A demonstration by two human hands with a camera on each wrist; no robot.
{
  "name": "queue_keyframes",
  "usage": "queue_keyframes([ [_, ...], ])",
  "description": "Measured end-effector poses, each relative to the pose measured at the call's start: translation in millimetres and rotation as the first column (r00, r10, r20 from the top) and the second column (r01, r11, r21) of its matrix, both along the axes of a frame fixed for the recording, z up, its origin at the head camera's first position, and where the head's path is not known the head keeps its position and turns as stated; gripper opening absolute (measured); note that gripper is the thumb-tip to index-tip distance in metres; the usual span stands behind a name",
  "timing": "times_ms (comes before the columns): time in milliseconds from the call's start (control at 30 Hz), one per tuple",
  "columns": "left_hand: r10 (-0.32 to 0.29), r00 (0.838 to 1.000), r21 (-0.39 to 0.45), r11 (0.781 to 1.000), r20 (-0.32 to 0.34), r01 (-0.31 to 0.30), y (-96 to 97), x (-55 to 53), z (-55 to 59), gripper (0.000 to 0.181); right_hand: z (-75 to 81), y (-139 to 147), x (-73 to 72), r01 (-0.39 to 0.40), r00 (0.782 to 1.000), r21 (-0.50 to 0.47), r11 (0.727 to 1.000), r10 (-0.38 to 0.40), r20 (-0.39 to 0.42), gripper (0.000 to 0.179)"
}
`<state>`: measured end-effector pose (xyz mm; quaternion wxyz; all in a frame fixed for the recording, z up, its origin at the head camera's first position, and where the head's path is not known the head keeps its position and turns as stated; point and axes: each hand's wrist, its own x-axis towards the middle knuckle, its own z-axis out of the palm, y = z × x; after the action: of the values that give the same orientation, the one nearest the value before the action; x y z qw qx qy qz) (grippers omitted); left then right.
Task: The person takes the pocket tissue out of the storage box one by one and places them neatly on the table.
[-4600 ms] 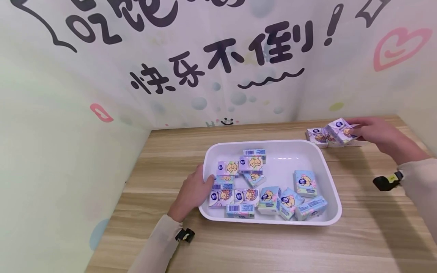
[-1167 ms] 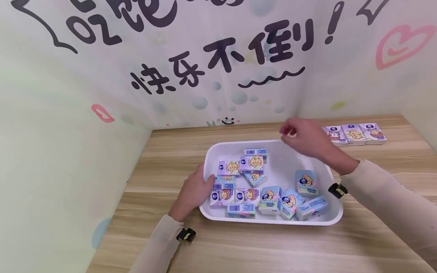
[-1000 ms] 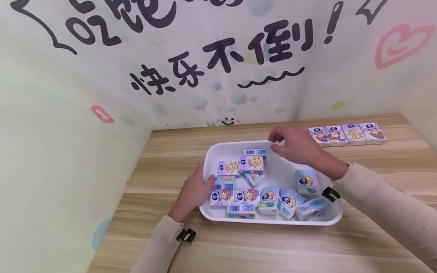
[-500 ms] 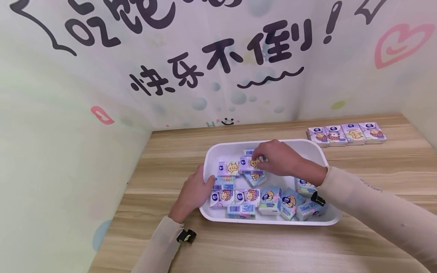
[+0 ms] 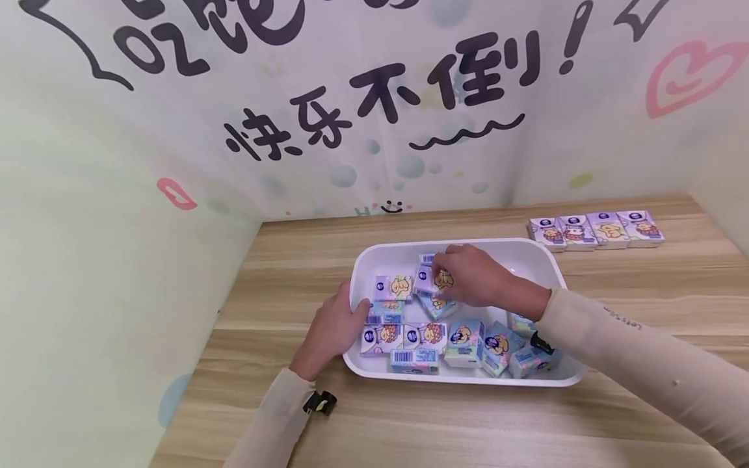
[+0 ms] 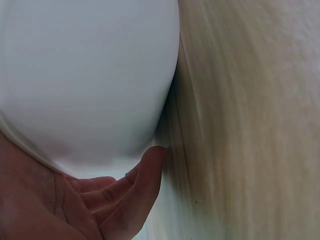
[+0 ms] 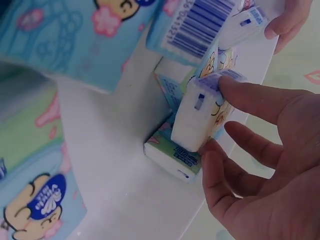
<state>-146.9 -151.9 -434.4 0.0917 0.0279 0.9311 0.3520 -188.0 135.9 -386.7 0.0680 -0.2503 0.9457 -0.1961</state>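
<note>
Four packs [image 5: 598, 234] lined near far-right corner of counter [image 5: 439, 429]; right fingers [image 7: 257, 100] pinch purple pack [image 5: 424, 281], blue packs [image 5: 437, 308] crowding it; left fingers [image 6: 137, 195] grip white tray [image 5: 468, 380] rim.

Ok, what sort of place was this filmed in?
Probably a small indoor work booth: a wood-grain table with pale walls on three sides, the back one lettered, and a white tray of small packs.

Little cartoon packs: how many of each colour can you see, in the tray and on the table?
Purple packs in the tray, counting the one at the right hand: 4
Blue packs in the tray, some partly hidden: 8
Purple packs in the row on the table: 4
Total in sight: 16
</note>
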Motion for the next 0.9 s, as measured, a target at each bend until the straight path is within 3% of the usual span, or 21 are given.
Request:
queue_keyframes([
  [233,-0.01,1.0,-0.018,1.0,-0.018,0.009,-0.7,-0.3,1.7,0.066,2.0,1,1.8,0.031,0.996,0.007,0.999,-0.032,0.081,0.068],
  [400,-0.008,1.0,-0.011,1.0,-0.007,0.008,-0.5,-0.4,1.8,0.067,3.7,5,5.9,0.02,0.995,0.0,1.0,-0.02,0.101,0.076],
  [667,-0.011,1.0,0.001,1.0,0.002,0.011,-0.6,0.9,2.6,0.067,6.3,13,12.1,-0.037,0.998,-0.053,0.998,0.039,0.047,0.053],
  [900,-0.008,1.0,0.011,1.0,0.006,0.008,-1.2,1.5,3.2,0.065,14.6,22,17.0,-0.005,1.0,-0.105,0.994,0.007,0.02,0.041],
])
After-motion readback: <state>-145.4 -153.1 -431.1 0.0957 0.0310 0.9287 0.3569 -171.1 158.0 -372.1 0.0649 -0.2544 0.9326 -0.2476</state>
